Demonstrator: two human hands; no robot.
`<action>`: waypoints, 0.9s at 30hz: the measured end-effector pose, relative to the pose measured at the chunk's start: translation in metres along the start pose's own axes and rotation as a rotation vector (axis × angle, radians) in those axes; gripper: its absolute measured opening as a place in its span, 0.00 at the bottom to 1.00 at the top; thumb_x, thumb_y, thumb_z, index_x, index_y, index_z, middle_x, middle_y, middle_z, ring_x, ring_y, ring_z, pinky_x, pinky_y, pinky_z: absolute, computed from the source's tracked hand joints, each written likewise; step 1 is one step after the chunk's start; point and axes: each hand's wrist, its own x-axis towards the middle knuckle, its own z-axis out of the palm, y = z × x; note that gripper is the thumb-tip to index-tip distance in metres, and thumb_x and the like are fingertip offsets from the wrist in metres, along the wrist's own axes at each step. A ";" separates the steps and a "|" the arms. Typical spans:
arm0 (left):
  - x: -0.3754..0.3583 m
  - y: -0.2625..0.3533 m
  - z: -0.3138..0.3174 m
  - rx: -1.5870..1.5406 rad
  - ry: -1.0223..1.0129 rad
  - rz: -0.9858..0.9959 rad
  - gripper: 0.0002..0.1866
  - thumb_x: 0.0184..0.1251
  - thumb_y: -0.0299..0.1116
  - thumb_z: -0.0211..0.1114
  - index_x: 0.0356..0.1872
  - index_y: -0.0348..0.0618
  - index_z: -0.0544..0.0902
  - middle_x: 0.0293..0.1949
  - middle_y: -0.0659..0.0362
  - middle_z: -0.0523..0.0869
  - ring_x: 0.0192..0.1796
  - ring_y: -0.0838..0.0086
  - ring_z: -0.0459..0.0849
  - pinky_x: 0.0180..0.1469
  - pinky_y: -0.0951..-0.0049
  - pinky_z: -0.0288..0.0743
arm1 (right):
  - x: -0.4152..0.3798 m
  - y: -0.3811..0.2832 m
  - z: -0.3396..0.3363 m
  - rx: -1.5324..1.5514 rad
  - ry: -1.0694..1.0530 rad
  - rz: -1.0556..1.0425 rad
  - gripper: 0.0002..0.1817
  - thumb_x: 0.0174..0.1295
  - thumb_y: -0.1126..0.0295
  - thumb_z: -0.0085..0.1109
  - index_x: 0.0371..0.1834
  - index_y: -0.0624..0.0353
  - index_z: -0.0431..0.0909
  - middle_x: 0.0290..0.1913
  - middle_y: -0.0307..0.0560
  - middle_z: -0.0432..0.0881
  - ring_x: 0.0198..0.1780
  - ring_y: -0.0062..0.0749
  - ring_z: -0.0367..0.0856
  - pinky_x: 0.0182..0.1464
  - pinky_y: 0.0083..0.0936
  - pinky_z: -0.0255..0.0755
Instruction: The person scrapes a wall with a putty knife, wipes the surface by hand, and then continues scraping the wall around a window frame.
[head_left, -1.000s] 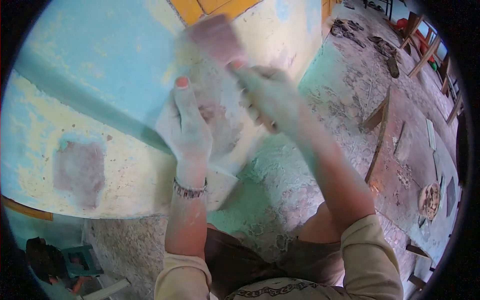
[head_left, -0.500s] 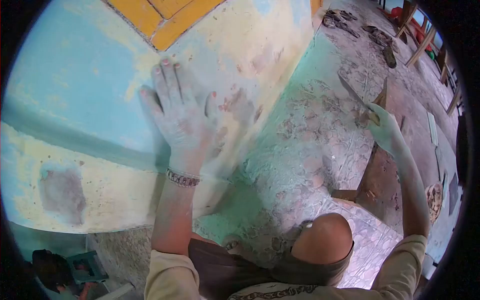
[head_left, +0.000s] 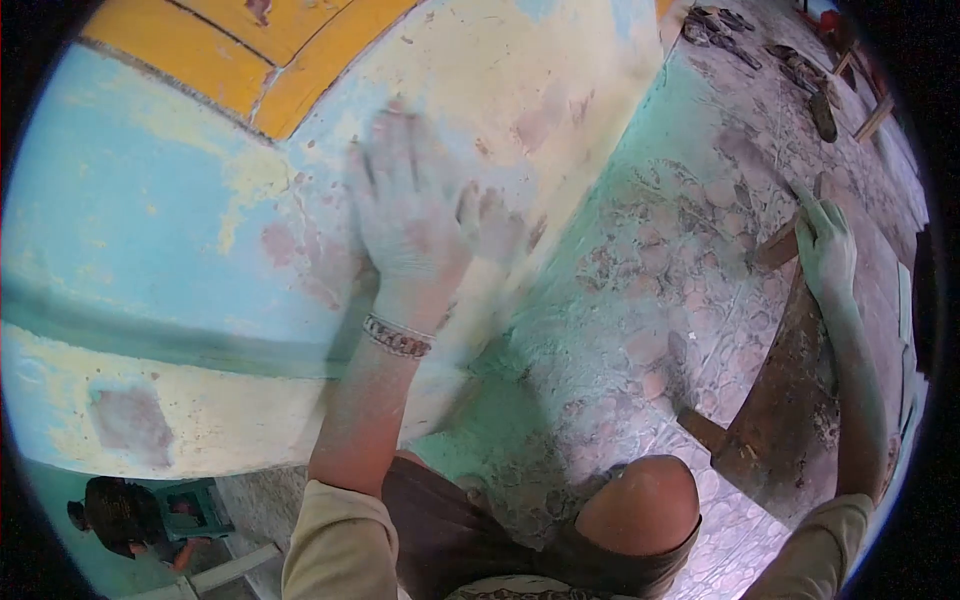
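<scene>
My left hand (head_left: 415,215), dusted pale and slightly blurred, lies flat against a worn blue-and-cream painted surface (head_left: 130,190), fingers spread, holding nothing. Reddish-brown bare patches (head_left: 310,260) show beside it, and an orange panel (head_left: 330,60) is above. A beaded bracelet circles the wrist. On the right, my right hand (head_left: 828,250) is closed round the handle of a knife (head_left: 765,165), whose thin blade is smeared by motion and points to the upper left. The hand is above one end of a low wooden bench (head_left: 790,370); its fingers largely hide the handle.
Pale dust covers the patterned floor (head_left: 660,250). Dark sandals or rags (head_left: 805,80) lie at the far upper right, near wooden legs (head_left: 872,118). At lower left, another person (head_left: 125,515) is beside a green crate (head_left: 195,510). My bent knee (head_left: 640,505) is below.
My left hand has slid right over the painted surface, uncovering a reddish patch. My right hand, with the knife, has moved right. The view has shifted, showing more of the other person.
</scene>
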 end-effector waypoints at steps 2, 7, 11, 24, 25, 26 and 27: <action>0.012 -0.003 -0.004 0.061 0.112 -0.052 0.42 0.52 0.45 0.65 0.66 0.29 0.63 0.70 0.43 0.60 0.73 0.52 0.55 0.72 0.46 0.46 | 0.000 0.000 -0.006 0.019 -0.054 -0.013 0.27 0.53 0.75 0.55 0.60 0.49 0.74 0.39 0.49 0.76 0.45 0.47 0.75 0.48 0.36 0.70; 0.008 0.012 0.013 0.062 0.058 -0.072 0.44 0.51 0.44 0.66 0.67 0.30 0.61 0.72 0.44 0.57 0.74 0.52 0.54 0.72 0.45 0.45 | 0.002 -0.003 -0.006 0.007 0.031 -0.006 0.22 0.50 0.74 0.56 0.52 0.55 0.77 0.42 0.51 0.77 0.47 0.49 0.74 0.50 0.38 0.69; -0.001 0.019 0.023 0.041 0.007 -0.079 0.45 0.50 0.43 0.67 0.68 0.31 0.60 0.72 0.45 0.57 0.74 0.53 0.53 0.73 0.46 0.44 | 0.002 -0.007 -0.005 0.006 0.032 0.032 0.20 0.49 0.74 0.57 0.49 0.58 0.77 0.41 0.52 0.77 0.47 0.50 0.74 0.49 0.38 0.69; 0.003 0.019 0.031 -0.010 0.085 -0.144 0.43 0.53 0.43 0.65 0.69 0.34 0.60 0.73 0.47 0.56 0.75 0.54 0.52 0.73 0.48 0.41 | 0.004 -0.005 -0.003 -0.014 -0.028 0.096 0.19 0.50 0.72 0.57 0.48 0.59 0.76 0.44 0.53 0.78 0.50 0.51 0.75 0.52 0.37 0.69; -0.001 0.018 0.032 -0.008 0.058 -0.141 0.43 0.53 0.44 0.66 0.69 0.35 0.60 0.73 0.47 0.56 0.75 0.53 0.51 0.73 0.47 0.41 | 0.003 -0.001 0.000 -0.018 -0.019 0.084 0.19 0.50 0.72 0.57 0.48 0.59 0.76 0.45 0.53 0.78 0.50 0.51 0.75 0.52 0.37 0.69; -0.003 0.017 0.033 -0.007 0.038 -0.141 0.43 0.53 0.44 0.67 0.69 0.36 0.60 0.73 0.47 0.55 0.75 0.52 0.51 0.73 0.46 0.41 | 0.005 0.003 0.002 -0.025 -0.005 0.071 0.19 0.50 0.72 0.57 0.48 0.59 0.76 0.45 0.53 0.77 0.49 0.51 0.74 0.52 0.37 0.69; -0.005 0.017 0.034 -0.007 0.021 -0.142 0.43 0.54 0.44 0.67 0.69 0.37 0.61 0.73 0.47 0.55 0.75 0.51 0.50 0.72 0.45 0.40 | 0.005 0.003 0.001 -0.045 -0.046 0.081 0.20 0.50 0.72 0.57 0.48 0.60 0.75 0.45 0.52 0.77 0.49 0.51 0.74 0.53 0.37 0.67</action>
